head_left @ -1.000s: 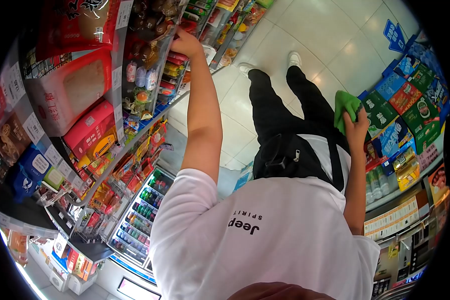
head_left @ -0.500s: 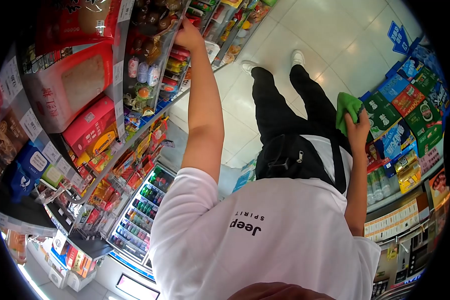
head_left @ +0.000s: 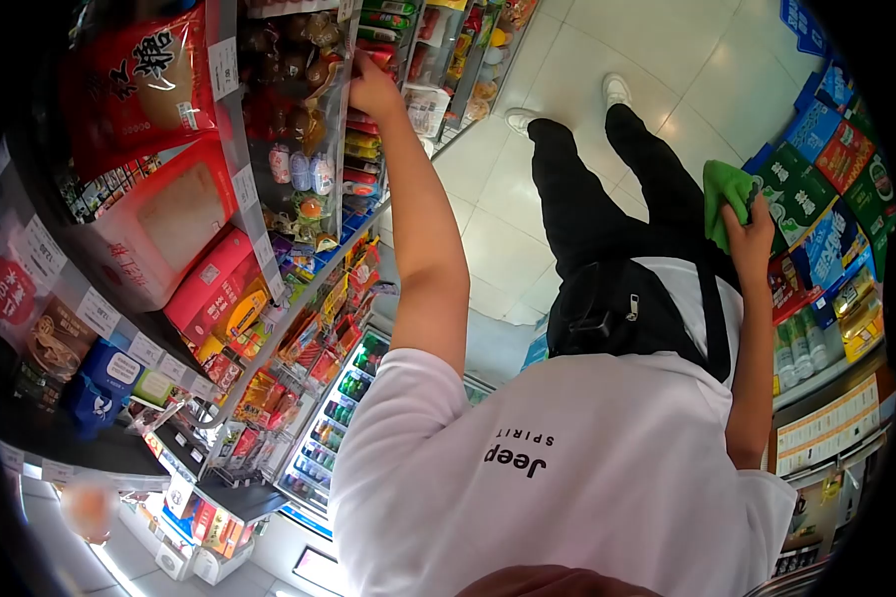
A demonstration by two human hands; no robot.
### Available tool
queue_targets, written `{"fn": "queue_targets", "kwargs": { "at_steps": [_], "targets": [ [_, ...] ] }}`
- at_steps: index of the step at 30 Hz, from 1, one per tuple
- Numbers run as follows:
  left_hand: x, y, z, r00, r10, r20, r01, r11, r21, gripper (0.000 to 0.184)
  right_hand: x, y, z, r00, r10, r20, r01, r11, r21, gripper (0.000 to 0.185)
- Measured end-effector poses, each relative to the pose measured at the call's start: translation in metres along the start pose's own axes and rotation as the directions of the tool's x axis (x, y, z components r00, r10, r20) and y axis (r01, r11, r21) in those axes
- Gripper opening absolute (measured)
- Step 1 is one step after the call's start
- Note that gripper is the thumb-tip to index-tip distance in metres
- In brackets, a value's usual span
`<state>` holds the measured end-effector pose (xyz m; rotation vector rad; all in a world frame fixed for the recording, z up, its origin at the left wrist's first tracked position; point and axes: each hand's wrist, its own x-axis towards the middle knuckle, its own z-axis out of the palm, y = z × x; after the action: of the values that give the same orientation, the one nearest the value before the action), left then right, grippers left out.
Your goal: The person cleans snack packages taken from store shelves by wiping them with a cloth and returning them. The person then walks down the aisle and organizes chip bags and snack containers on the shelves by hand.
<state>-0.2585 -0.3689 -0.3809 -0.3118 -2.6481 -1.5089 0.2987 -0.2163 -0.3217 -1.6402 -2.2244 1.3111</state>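
On the left, my left hand (head_left: 374, 92) reaches up to the snack shelf, at the edge of a clear plastic divider (head_left: 345, 129). Its fingertips are hidden at the divider and the packets, so what they hold, if anything, cannot be seen. Bagged brown snacks (head_left: 294, 75) lie on the near side of that divider, and colourful packets (head_left: 361, 149) on its other side. At the right, beside my hip, my right hand (head_left: 750, 234) is closed on a green cloth (head_left: 725, 194), which bunches up above the fingers.
Shelves with red packages (head_left: 159, 234) and price labels run along the left. A drinks cooler (head_left: 334, 428) stands lower down. Stacked drink cartons (head_left: 801, 194) are on the right, beyond my legs. Pale floor tiles (head_left: 567, 60) show around my white shoes (head_left: 616, 90).
The view has turned, so my body, the cartons and the lower shelves sit farther right. My left hand stays by the divider, and the green cloth remains in my right hand.
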Motion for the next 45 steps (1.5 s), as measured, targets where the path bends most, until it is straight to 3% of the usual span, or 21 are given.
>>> {"fn": "queue_targets", "kwargs": {
  "at_steps": [1, 4, 5, 7, 13, 15, 19, 21, 23, 25, 28, 32, 35, 38, 41, 45],
  "targets": [
    [-0.002, 0.002, 0.002, 0.996, 0.089, -0.020, -0.087, 0.993, 0.078, 0.041, 0.000, 0.002, -0.001, 1.000, 0.004, -0.002, -0.004, 1.000, 0.005, 0.032],
    [0.001, -0.007, 0.004, 0.990, 0.137, -0.032, -0.126, 0.963, 0.238, 0.049, 0.001, 0.002, -0.001, 1.000, -0.002, -0.010, 0.002, 1.000, 0.001, 0.032],
    [-0.002, 0.000, 0.004, 0.996, 0.088, -0.027, -0.074, 0.939, 0.335, 0.050, 0.002, 0.002, -0.001, 1.000, 0.003, -0.013, -0.003, 1.000, 0.001, 0.032],
    [0.000, -0.006, 0.007, 0.954, 0.294, -0.060, -0.219, 0.821, 0.527, 0.049, 0.002, 0.000, -0.002, 1.000, 0.017, -0.018, -0.017, 1.000, 0.006, 0.032],
    [0.020, -0.024, 0.008, 0.990, 0.140, -0.032, -0.069, 0.654, 0.753, 0.046, 0.003, 0.002, -0.004, 1.000, 0.003, -0.019, -0.003, 0.999, 0.041, 0.032],
    [0.046, -0.060, 0.010, 0.988, 0.117, 0.098, -0.144, 0.511, 0.847, 0.039, 0.004, -0.001, -0.006, 1.000, 0.012, -0.014, -0.012, 1.000, 0.020, 0.032],
    [0.049, -0.043, 0.007, 0.987, -0.020, 0.161, -0.145, 0.337, 0.930, 0.033, 0.006, -0.004, -0.007, 0.999, 0.034, 0.021, -0.034, 0.999, 0.002, 0.032],
    [0.049, -0.055, -0.003, 0.967, 0.102, 0.231, -0.253, 0.367, 0.895, 0.035, 0.007, -0.002, -0.008, 0.998, 0.055, 0.033, -0.054, 0.998, -0.012, 0.033],
    [0.038, -0.040, -0.006, 0.965, 0.159, 0.207, -0.261, 0.525, 0.810, 0.038, 0.007, -0.001, -0.007, 0.999, 0.033, 0.013, -0.033, 0.999, -0.003, 0.033],
    [0.013, -0.014, -0.010, 0.988, 0.127, 0.093, -0.157, 0.771, 0.617, 0.042, 0.009, -0.002, -0.006, 1.000, 0.013, -0.002, -0.013, 1.000, 0.005, 0.033],
    [0.002, -0.003, -0.012, 0.989, 0.094, 0.119, -0.149, 0.725, 0.672, 0.064, 0.013, -0.011, -0.004, 0.999, -0.032, -0.023, 0.033, 0.999, 0.033, 0.031],
    [-0.002, -0.003, -0.017, 0.980, 0.109, 0.164, -0.189, 0.760, 0.622, 0.068, 0.017, -0.014, -0.005, 0.999, -0.054, 0.001, 0.054, 0.999, 0.011, 0.028],
    [-0.003, 0.012, -0.018, 0.981, -0.079, 0.175, -0.062, 0.733, 0.677, 0.067, 0.020, -0.019, -0.006, 0.998, -0.065, -0.002, 0.065, 0.997, 0.035, 0.026],
    [-0.005, 0.034, -0.020, 0.969, -0.144, 0.202, -0.042, 0.706, 0.707, 0.065, 0.023, -0.020, -0.005, 0.998, -0.060, -0.007, 0.061, 0.997, 0.046, 0.026],
    [-0.009, 0.018, -0.022, 0.970, 0.065, 0.232, -0.211, 0.698, 0.684, 0.063, 0.026, -0.024, -0.005, 0.996, -0.087, -0.015, 0.087, 0.996, 0.016, 0.026],
    [-0.018, 0.022, -0.027, 0.946, 0.150, 0.287, -0.300, 0.741, 0.601, 0.062, 0.029, -0.027, -0.002, 0.997, -0.077, -0.010, 0.077, 0.996, 0.034, 0.027]
  ]
}}
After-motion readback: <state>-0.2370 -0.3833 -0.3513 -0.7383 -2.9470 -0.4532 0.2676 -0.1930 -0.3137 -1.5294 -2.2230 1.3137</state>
